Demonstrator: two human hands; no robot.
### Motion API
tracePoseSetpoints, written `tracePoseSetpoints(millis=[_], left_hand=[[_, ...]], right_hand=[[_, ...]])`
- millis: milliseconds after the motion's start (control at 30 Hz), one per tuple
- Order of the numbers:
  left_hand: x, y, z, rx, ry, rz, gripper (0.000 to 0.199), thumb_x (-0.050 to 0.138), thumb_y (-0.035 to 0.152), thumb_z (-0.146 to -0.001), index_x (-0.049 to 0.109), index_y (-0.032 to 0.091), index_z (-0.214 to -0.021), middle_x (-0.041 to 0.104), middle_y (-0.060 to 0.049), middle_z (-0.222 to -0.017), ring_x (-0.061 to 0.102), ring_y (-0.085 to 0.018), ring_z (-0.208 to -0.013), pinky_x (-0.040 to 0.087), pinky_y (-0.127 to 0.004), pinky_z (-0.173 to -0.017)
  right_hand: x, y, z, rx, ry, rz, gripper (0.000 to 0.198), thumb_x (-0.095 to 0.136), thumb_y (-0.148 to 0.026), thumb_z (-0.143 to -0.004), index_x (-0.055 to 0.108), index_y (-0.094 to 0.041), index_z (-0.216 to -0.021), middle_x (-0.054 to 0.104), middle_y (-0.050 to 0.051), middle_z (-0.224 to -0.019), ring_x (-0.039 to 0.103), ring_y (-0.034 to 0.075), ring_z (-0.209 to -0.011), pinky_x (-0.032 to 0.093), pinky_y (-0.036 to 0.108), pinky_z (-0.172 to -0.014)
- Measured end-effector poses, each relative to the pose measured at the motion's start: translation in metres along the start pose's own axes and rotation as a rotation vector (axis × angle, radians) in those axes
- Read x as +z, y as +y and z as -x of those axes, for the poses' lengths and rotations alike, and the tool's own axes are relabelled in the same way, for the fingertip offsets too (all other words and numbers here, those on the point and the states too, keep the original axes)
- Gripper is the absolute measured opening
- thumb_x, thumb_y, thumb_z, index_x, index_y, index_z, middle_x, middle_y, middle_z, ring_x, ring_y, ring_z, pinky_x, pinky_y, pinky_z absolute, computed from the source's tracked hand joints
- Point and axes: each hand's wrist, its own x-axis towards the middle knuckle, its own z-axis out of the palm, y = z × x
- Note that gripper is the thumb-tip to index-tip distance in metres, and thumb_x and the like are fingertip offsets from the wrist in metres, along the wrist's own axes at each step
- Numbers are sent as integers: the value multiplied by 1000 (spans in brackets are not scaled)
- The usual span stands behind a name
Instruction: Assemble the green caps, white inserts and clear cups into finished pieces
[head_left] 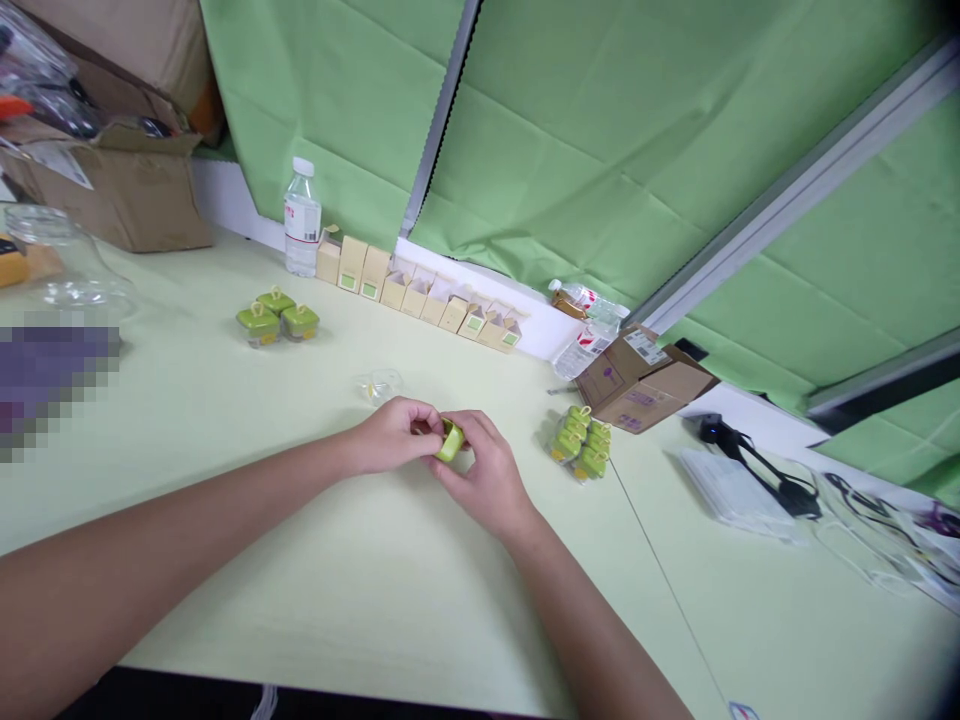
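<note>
Grasping a small green piece (451, 443) with left hand (397, 436) and right hand (486, 475) over the pale table (337, 580), nearer than a clear plastic piece (382, 386), between left-hand green-lidded containers (301, 321) and a right-hand green-lidded cluster (582, 442).

Left hand (397, 436) and right hand (486, 474) grip a green piece (450, 442) (hollow); a clear piece (380, 386) lies beyond.
</note>
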Motion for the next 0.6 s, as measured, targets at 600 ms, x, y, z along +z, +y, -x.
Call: tracePoseSetpoints(millis=[600], left_hand=[[-9, -4, -5, 52, 154, -17, 12, 57, 26, -75, 48, 19, -73, 65, -2, -90, 63, -15, -79, 48, -28, -71]], right_hand=[[-12, 2, -1, -4, 30, 164, 31, 62, -23, -82, 57, -25, -113, 67, 8, -105, 61, 26, -98, 49, 41, -88]])
